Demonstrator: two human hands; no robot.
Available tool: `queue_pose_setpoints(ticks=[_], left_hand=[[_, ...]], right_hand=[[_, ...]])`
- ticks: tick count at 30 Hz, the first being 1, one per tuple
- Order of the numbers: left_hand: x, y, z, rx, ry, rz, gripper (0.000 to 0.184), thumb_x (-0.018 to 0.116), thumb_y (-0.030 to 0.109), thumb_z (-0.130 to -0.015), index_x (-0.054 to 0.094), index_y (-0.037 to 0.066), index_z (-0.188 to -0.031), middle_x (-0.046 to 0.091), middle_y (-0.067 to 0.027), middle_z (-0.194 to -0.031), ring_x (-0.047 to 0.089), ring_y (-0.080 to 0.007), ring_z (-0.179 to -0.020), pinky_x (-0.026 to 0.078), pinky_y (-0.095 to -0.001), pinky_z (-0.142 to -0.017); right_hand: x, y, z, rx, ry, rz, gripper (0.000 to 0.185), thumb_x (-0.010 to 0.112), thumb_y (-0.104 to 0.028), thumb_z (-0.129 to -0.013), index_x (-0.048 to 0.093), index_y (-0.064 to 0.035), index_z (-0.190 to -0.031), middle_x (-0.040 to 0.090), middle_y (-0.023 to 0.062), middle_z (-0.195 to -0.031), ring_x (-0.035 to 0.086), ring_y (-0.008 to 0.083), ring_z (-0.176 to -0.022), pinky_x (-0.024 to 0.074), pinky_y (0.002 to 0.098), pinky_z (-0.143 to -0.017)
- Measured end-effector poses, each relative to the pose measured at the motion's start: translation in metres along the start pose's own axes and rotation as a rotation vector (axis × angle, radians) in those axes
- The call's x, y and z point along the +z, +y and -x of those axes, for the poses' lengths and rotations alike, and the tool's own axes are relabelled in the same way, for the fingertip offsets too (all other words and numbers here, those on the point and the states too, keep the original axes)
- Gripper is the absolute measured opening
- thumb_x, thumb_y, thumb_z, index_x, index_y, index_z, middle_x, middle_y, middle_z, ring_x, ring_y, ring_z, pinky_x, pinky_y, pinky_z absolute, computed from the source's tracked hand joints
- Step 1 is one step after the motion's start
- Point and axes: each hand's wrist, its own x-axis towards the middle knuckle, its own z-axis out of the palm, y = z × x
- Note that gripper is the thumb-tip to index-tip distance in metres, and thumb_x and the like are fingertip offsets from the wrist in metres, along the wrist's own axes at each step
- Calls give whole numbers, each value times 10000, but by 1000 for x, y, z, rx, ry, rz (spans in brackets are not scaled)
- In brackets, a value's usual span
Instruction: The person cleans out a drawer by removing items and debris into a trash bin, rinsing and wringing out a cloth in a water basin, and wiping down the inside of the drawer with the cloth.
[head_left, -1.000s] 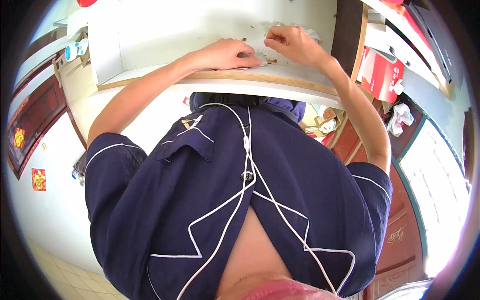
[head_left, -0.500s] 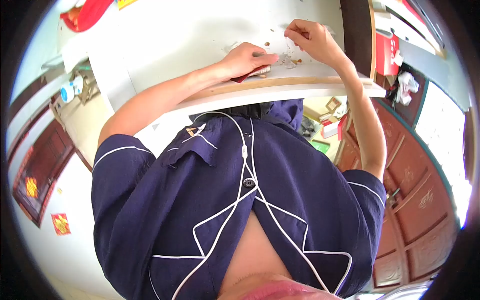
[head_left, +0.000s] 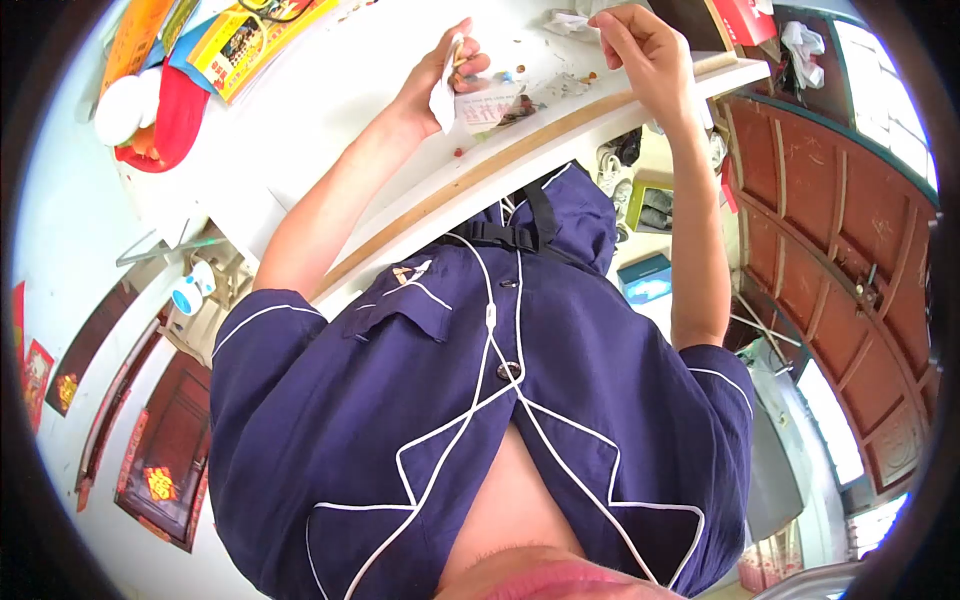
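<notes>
In the left hand (head_left: 428, 85), a white piece (head_left: 444, 102), thin and perhaps of paper, is pinched between the thumb and the curled fingers. Compared with half a second ago, this hand is raised off the drawer front, and a printed sheet (head_left: 480, 108) with red characters is uncovered just beside it. For the work in hand, this seems to mean that one item is now taken up, while the loose bits are left lying.

The fingertips of the right hand (head_left: 655, 62) are pressed together close to a crumpled white thing (head_left: 568, 24); whether it is gripped by them cannot be told.

Around the hands, small bits (head_left: 592, 76) of different colours are scattered on the white floor of the drawer (head_left: 555, 138), and one red bit (head_left: 458, 153) is seen near its wooden front edge. Farther out, at the upper left, a yellow book (head_left: 240, 55) and a red container (head_left: 188, 110) are now brought into view, as the head is turned.
</notes>
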Motion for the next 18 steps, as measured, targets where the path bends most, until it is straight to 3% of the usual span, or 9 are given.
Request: queue_pose_setpoints(ticks=[2,4,6,8,11,14,18], left_hand=[[10,4,-2,41,6,122,405,570,419,-1001,459,162,-708,375,58,-612,385,-43,-477,355,-155,-445],[29,-1,-37,44,20,126,394,566,386,-1006,457,155,-706,372,49,-611,389,-54,-482,355,-165,-450],[31,5,-38,23,-119,197,393,554,366,-1012,444,150,-703,365,46,-610,393,-63,-485,359,-180,-458],[47,5,-28,65,-105,215,390,543,356,-1016,438,150,-702,360,47,-615,386,-67,-500,361,-195,-482],[71,6,-17,71,-213,336,376,548,341,-1014,437,148,-710,369,49,-646,362,-69,-531,360,-204,-522],[96,0,0,63,-270,335,372,553,333,-1011,434,143,-715,375,40,-658,372,-70,-554,362,-210,-518],[132,-27,0,72,-237,363,386,513,371,-1024,479,120,-733,398,27,-680,392,-95,-601,334,-244,-517]], right_hand=[[8,0,12,-366,273,161,189,655,-189,-960,698,-5,-966,621,23,-675,546,63,-605,453,242,-562],[-22,18,16,-451,316,324,203,721,-191,-902,695,3,-959,676,99,-747,637,187,-628,506,314,-607],[-11,11,29,-545,286,383,233,741,-213,-876,694,0,-959,693,119,-832,678,257,-752,536,360,-704],[-1,13,38,-619,323,505,342,753,-312,-860,692,-6,-1002,702,116,-884,669,291,-886,530,381,-817],[18,7,56,-456,256,357,409,746,-388,-857,697,-15,-1016,727,116,-921,700,277,-856,547,385,-751],[37,0,76,-454,244,181,283,739,-266,-881,657,3,-910,697,147,-762,693,273,-677,537,362,-637],[19,7,102,-473,319,112,248,731,-178,-880,602,23,-815,655,152,-676,661,251,-602,510,341,-590]])
